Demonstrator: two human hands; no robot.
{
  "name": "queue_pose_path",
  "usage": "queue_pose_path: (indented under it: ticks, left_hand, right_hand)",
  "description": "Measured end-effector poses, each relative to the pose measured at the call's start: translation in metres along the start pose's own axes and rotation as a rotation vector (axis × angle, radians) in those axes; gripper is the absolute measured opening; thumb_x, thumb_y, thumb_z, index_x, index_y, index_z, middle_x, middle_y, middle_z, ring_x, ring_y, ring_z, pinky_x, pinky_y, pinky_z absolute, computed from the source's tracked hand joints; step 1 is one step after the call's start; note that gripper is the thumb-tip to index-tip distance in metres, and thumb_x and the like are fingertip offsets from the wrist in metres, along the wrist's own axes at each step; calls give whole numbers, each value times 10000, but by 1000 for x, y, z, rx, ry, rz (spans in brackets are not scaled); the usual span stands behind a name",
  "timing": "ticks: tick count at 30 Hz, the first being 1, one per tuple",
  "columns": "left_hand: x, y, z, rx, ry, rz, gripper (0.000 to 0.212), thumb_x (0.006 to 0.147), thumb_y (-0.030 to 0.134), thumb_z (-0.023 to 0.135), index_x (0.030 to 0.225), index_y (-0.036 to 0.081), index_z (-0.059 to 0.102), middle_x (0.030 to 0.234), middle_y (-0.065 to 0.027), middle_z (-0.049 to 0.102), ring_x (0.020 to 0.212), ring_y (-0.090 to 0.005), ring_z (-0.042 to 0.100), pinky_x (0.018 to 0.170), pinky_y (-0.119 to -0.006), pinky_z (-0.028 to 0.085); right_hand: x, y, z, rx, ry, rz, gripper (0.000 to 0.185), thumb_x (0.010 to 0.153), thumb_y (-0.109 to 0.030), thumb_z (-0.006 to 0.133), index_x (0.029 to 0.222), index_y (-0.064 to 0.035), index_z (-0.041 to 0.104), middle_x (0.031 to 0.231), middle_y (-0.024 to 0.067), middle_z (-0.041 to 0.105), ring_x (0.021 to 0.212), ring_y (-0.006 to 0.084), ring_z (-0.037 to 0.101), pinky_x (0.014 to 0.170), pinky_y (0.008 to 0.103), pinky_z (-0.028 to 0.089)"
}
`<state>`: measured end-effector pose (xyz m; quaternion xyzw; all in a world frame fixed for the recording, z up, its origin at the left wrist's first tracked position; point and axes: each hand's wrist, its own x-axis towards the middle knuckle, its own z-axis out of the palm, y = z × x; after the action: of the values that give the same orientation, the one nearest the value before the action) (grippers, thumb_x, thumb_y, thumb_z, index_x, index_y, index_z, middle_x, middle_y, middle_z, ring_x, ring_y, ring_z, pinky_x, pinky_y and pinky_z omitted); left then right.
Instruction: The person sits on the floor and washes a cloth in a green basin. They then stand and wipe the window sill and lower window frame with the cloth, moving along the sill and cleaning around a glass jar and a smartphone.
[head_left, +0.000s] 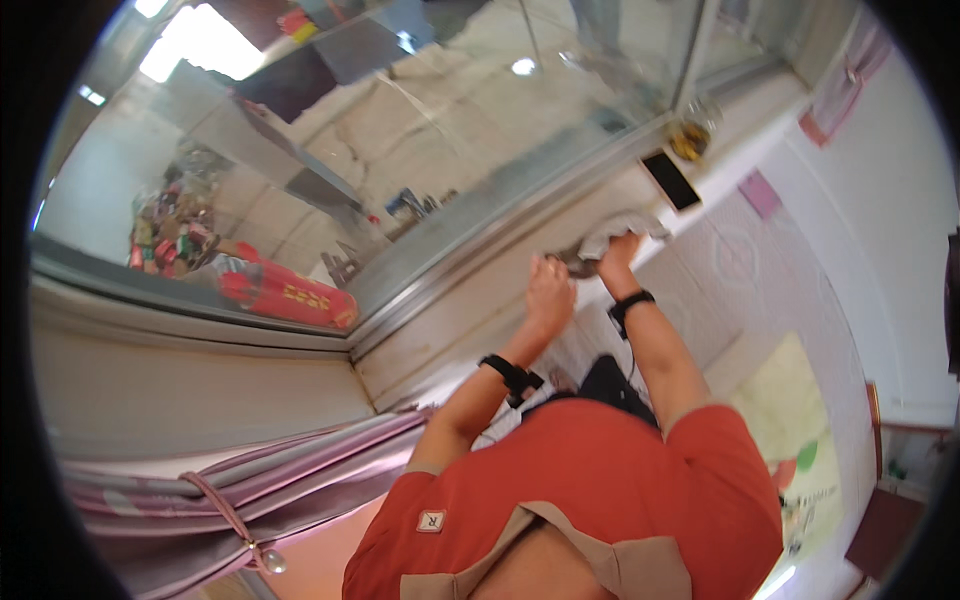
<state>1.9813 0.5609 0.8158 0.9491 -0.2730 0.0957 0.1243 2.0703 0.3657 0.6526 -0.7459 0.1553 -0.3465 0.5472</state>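
My left hand (551, 296) is over the window sill (469, 300), its fingers curled at the edge of a small dark grey object (576, 262). Blur and the fingers keep me from telling what that object is. Just to the right, my right hand (620, 253) grips a pale grey cloth (622, 226), bunched over the sill's front edge. One end of the cloth hangs out past the fingers. The dark object lies between both hands, against the cloth. Each wrist wears a black strap.
A smartphone (671, 180) and a glass jar with yellowish contents (688, 140) stand farther right on the sill. Window glass (450, 112) rises behind it. A tied purple curtain (247, 480) hangs at left. Beyond the glass lies a red package (300, 294).
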Motion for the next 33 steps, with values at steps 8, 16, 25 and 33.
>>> queue_pose_path:
  ticks: [8,16,25,33]
  left_hand:
    - [-56,-42,-19,37,25,-147,286,841,237,590,953,-24,563,1063,-189,568,1068,-314,541,1133,-449,209]
    - [-5,-18,9,-48,39,-30,515,843,252,592,1242,-53,476,1306,-218,467,1261,-337,416,1135,-452,197]
    - [-46,-48,10,-55,70,-186,389,825,197,584,1134,-35,531,1266,-214,496,1223,-334,447,1126,-461,222]
    - [-92,-58,-35,18,52,-309,406,798,167,567,1143,-42,527,1259,-205,495,1235,-336,434,1113,-498,216]
  right_hand:
    - [-69,-182,12,-1161,-498,-229,279,838,-198,481,1048,-137,654,1133,91,634,1136,266,529,981,463,334]
    - [13,-149,-4,-1401,-671,-59,355,829,-329,548,1118,-181,692,1200,88,635,1172,270,545,1075,502,229]
    - [-70,-138,35,-11,-311,-4,402,903,-214,514,1261,-53,429,1247,124,531,1113,316,507,974,428,397]
    - [-89,-174,44,151,-549,14,465,846,-379,567,1198,-77,529,1206,98,577,1165,265,497,1008,389,389]
